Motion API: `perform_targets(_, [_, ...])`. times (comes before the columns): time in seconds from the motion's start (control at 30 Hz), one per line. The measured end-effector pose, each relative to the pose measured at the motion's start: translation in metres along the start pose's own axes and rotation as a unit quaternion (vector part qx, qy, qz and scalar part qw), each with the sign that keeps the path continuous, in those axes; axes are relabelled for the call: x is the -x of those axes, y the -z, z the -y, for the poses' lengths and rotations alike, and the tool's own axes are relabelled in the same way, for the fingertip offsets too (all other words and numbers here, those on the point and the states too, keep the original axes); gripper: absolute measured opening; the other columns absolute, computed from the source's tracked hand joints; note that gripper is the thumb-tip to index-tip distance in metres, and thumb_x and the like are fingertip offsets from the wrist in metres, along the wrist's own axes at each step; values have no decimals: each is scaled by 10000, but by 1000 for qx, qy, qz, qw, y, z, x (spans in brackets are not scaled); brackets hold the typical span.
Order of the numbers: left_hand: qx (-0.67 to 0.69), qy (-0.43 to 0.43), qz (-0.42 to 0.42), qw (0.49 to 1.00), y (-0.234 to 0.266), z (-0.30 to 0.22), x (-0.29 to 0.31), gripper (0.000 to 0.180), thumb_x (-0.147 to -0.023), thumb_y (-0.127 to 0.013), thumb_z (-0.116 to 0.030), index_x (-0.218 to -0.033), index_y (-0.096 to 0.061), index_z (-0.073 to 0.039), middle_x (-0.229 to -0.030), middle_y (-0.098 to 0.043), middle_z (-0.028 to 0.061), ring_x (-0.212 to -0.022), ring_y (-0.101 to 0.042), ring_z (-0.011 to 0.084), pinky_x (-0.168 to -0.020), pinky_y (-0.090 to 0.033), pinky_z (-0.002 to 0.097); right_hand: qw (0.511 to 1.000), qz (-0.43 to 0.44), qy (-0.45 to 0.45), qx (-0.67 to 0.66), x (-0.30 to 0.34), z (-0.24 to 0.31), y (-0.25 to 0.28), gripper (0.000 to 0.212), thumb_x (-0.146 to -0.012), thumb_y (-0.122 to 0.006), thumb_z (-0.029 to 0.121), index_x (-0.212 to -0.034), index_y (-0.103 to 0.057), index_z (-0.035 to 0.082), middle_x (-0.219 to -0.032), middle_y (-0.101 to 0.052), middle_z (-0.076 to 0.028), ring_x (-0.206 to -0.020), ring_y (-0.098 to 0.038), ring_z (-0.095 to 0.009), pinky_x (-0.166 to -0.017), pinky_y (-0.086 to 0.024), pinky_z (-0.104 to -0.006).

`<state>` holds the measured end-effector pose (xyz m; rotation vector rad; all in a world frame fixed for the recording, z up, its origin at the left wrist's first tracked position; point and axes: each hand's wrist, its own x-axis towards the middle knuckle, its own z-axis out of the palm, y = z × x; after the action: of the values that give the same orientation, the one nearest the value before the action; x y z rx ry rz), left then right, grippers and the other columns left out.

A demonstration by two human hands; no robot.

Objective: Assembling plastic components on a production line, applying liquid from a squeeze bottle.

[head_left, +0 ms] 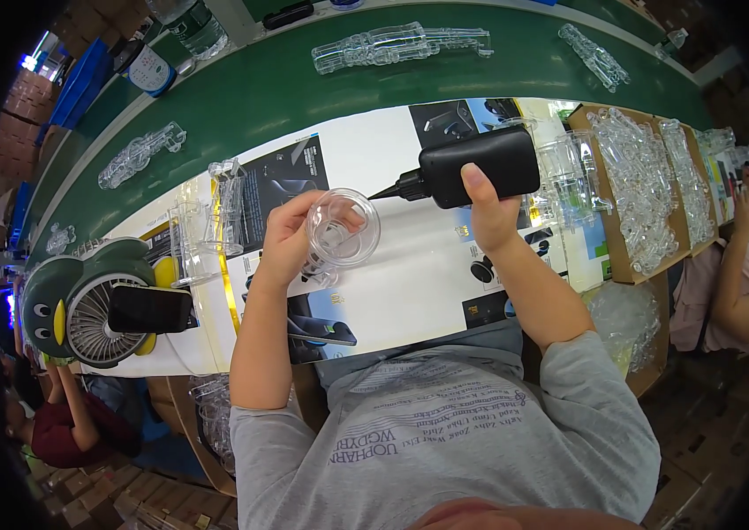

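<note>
My left hand [284, 237] is closed around a clear plastic cup-shaped part [345, 231], its round opening turned up toward me. My right hand [493, 212] grips a black squeeze bottle [480, 164], which lies on its side in the air. The bottle's thin tapered nozzle [397, 187] points left, its tip at the rim of the clear part; whether it touches cannot be told. Both are held above a white printed sheet [401, 287] on the table. Most of my right fingers are hidden behind the bottle.
Clear parts [215, 216] stand left, and clear cups [569, 168] right, beside a carton of clear pieces [631, 190]. A green penguin-shaped fan [83, 300] with a phone [149, 309] stands far left. Clear assemblies [405, 46] lie on the green surface [260, 93]. A co-worker [732, 283] sits at right.
</note>
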<state>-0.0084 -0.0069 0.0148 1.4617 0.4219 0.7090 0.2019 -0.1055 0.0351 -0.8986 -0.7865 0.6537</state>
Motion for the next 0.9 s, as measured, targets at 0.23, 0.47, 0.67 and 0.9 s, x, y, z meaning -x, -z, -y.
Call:
perform_targets(0.23, [32,19,28,999,0,0,1,385,-838,-552,-317,-967,-565,45,-808,-616,155,-739,-606,236,-694,-482,336,1000,11,15,4,0,-1,1,212,-771,-639,120,-942,-552,30,-854,-583,-22,-753,-536,-72,-690,-450,-217])
perform_targets(0.47, [56,20,49,997,-1,0,1,304,-867,-520,-238,-984,-578,37,-812,-631,128,-761,-604,192,-727,-468,306,1000,18,14,6,1,-3,3,194,-772,-637,120,-927,-565,30,-858,-591,-24,-757,-544,-76,-695,-453,-224])
perform_targets(0.67, [26,24,59,998,0,-3,1,338,-870,-515,-267,-1012,-570,34,-810,-630,124,-762,-605,188,-723,-471,308,997,56,-14,43,3,-4,9,332,-761,-619,153,-1049,-489,51,-983,-526,-25,-892,-504,-101,-827,-405,-252])
perform_targets(0.9, [40,20,64,997,-1,-3,1,332,-871,-515,-263,-1009,-570,34,-820,-627,128,-764,-605,195,-725,-475,313,998,52,-9,44,3,-4,9,320,-759,-616,155,-1034,-495,46,-970,-530,-27,-880,-506,-101,-812,-409,-251])
